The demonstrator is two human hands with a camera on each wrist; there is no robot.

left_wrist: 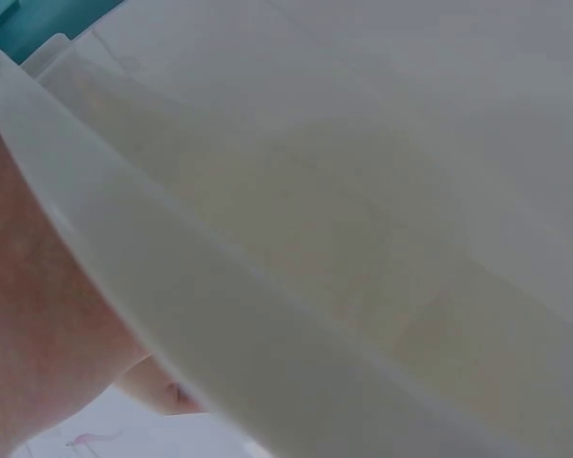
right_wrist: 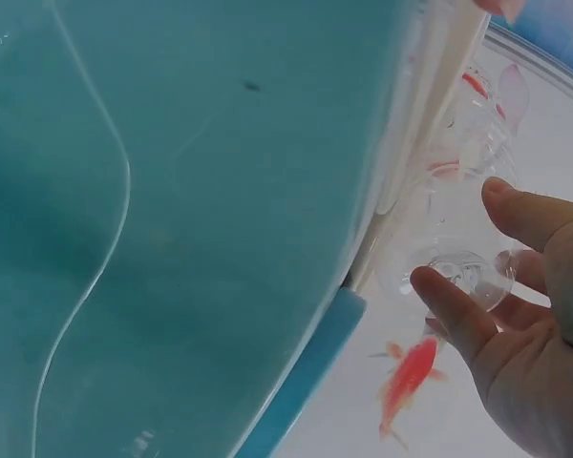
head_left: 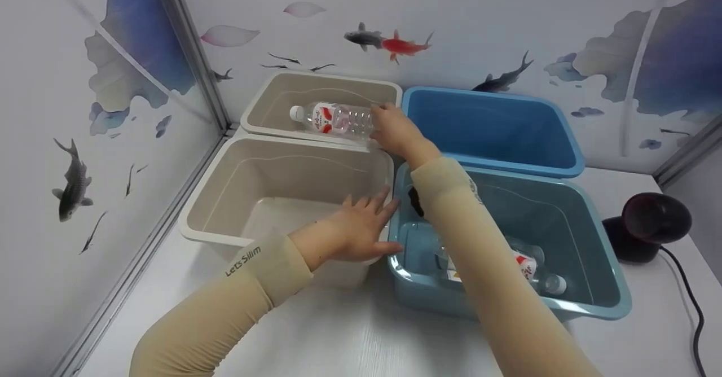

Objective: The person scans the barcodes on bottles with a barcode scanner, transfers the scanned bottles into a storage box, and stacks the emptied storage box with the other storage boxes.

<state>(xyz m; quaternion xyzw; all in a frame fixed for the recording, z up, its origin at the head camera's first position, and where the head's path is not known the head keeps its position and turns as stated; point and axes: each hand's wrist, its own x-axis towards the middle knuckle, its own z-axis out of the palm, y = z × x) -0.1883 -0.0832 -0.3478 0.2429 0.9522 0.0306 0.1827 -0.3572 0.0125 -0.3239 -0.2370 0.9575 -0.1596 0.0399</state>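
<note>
The person's right grip is grasping the base end of a clear plastic water bottle, with the thumb and fingers about its bottom in the right wrist view. The bottle stretches leftward from this grip, roughly level, its white cap farthest from the fingers and its red-and-white label nearer. Under the bottle is the far beige bin; whether the two touch cannot be told. Just right of the right grip stands the blue bin. Below it, toward the wearer, the left grip is released, fingers spread, at the right edge of the near beige bin; contact with the rim is unclear. Right of the left grip, under the right sleeve, is the teal bin, holding a bottle with a red-and-white label, partly covered by that sleeve. Farther right of both grips, a dark rounded device with a black cable sits on the white tabletop. Beyond the right grip rises a white wall printed with fish, including a red one.
</note>
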